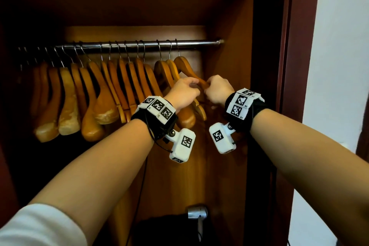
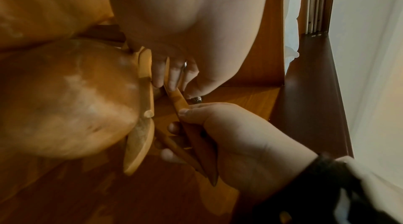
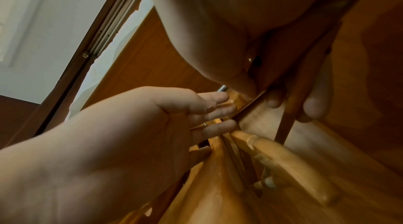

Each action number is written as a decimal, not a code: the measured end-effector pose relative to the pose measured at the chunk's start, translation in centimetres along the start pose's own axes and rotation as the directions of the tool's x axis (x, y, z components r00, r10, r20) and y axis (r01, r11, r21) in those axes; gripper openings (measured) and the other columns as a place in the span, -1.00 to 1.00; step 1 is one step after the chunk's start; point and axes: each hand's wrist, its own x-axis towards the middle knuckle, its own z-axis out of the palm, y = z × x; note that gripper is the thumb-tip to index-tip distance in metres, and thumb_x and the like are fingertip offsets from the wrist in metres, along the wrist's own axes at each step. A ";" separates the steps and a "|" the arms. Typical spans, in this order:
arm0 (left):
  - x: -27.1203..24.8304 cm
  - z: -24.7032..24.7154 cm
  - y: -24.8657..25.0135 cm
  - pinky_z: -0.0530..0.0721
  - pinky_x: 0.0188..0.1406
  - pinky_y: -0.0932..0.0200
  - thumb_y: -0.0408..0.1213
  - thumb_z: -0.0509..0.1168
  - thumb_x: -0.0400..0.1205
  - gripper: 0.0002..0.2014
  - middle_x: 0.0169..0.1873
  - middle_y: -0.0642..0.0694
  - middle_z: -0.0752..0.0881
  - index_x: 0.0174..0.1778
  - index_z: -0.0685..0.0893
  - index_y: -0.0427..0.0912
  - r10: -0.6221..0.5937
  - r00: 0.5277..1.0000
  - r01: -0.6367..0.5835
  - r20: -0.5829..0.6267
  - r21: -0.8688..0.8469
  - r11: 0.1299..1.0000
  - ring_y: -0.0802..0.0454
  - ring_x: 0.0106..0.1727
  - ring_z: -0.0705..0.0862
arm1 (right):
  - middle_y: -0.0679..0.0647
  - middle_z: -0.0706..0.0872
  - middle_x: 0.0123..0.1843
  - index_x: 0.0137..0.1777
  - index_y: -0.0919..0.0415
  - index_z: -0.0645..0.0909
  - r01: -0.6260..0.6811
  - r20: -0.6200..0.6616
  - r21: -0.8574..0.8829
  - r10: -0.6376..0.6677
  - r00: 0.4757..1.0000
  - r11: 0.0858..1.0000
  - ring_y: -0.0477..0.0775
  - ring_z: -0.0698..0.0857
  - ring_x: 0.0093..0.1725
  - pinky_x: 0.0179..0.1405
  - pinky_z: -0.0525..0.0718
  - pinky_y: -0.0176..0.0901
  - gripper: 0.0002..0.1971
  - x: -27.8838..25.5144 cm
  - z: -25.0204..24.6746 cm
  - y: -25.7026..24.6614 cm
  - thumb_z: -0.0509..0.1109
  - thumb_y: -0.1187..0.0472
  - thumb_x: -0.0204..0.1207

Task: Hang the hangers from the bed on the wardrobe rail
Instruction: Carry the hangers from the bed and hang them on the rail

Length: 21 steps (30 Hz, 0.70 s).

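Observation:
A wooden hanger point(image 1: 184, 66) hangs by its hook at the right end of the metal wardrobe rail point(image 1: 139, 45). Both hands hold its near arm. My left hand point(image 1: 187, 88) pinches the arm from the left, fingers curled over its edge point(image 2: 172, 79). My right hand point(image 1: 217, 88) grips it just to the right. In the left wrist view the right hand point(image 2: 229, 133) wraps the hanger point(image 2: 181, 100), thumb on top. In the right wrist view the right hand's fingers point(image 3: 272, 100) curl round the hanger's bar point(image 3: 292, 107), and the left hand point(image 3: 218, 112) reaches in beside it.
Several more wooden hangers point(image 1: 95, 94) fill the rail to the left, packed close. The wardrobe's side wall point(image 1: 229, 26) stands just right of my hands, with the dark door frame point(image 1: 289, 66) beyond. A silver object point(image 1: 196, 212) on something dark lies at the wardrobe bottom.

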 end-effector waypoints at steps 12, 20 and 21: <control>-1.0 -0.2 -0.4 0.51 -0.08 0.48 -0.47 0.28 0.62 -0.50 0.26 0.00 0.61 0.51 0.54 -0.18 0.006 1.000 -0.009 0.031 0.086 0.996 0.19 0.07 0.61 | 0.22 0.76 -0.03 0.17 0.19 0.64 0.013 0.023 -0.040 -0.012 1.000 0.999 0.27 0.81 -0.34 -0.41 0.83 0.13 -0.80 -0.2 0.6 1.1 0.25 0.24 0.63; -3.0 -0.5 -0.8 0.48 0.28 0.25 -0.45 0.30 0.59 -0.57 0.30 -0.08 0.64 0.41 0.63 -0.15 0.027 0.999 -0.031 0.041 0.102 0.994 0.05 0.32 0.56 | 0.23 0.74 -0.07 0.26 0.11 0.57 -0.037 0.023 -0.057 0.038 0.999 0.998 0.29 0.80 -0.24 -0.37 0.83 0.18 -0.74 -2.8 1.1 1.8 0.19 0.27 0.64; -3.4 -0.6 -0.9 0.48 0.25 0.26 -0.45 0.30 0.59 -0.58 0.29 -0.08 0.64 0.39 0.64 -0.15 0.040 0.997 -0.046 0.064 0.100 0.994 0.05 0.30 0.57 | 0.24 0.74 -0.06 0.25 0.11 0.57 -0.057 0.021 -0.060 0.058 0.998 0.997 0.29 0.81 -0.24 -0.39 0.83 0.19 -0.75 -3.8 1.1 1.9 0.18 0.27 0.64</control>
